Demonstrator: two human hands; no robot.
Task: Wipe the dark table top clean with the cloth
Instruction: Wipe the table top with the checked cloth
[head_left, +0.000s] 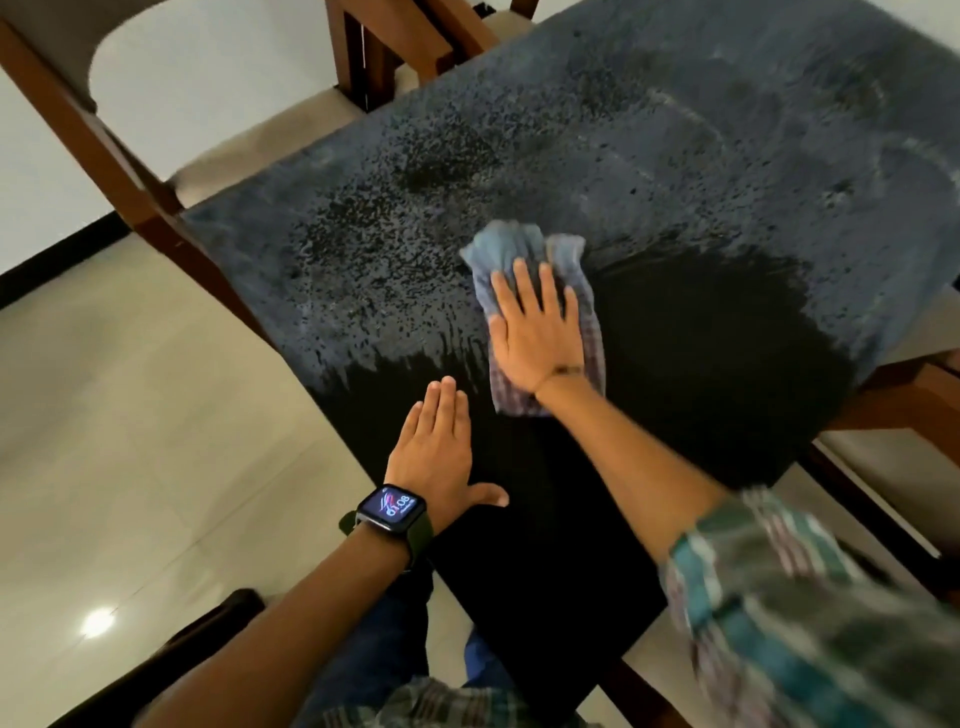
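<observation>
The dark table top (701, 364) fills the middle of the view. Its near part is plain black, while its far part carries a grey, speckled film with curved streaks. A checked blue and grey cloth (524, 244) lies flat at the border between the two areas. My right hand (535, 332) presses on the cloth with straight, spread fingers. My left hand (441, 447), with a smartwatch on its wrist, rests flat on the black part near the table's left edge, fingers straight and together.
Wooden chairs with pale seats stand around the table: one at the far left (130, 156), one at the far end (395, 52), one at the right (909, 405). Glossy pale floor tiles (130, 415) lie to the left. A dark chair back (171, 660) is beside my legs.
</observation>
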